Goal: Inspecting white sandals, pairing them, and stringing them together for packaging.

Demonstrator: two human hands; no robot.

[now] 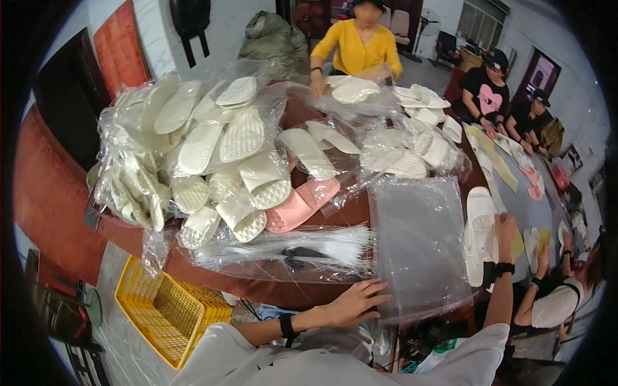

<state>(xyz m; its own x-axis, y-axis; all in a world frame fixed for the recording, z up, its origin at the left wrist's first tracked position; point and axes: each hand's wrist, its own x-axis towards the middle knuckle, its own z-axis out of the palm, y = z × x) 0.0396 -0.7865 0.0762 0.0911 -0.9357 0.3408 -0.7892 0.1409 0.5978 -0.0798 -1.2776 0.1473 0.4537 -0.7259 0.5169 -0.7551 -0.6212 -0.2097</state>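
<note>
The left grip (356, 302) was open, fingers spread, its fingertips at the near left edge of a stack of clear plastic bags (418, 238) on the bench (309, 293). The right grip (506, 230) was at the right side of a white slipper (479, 238), just right of the stack; whether it was closed on the slipper could not be told. White strips (338, 246) lay bundled left of the bags.
</note>
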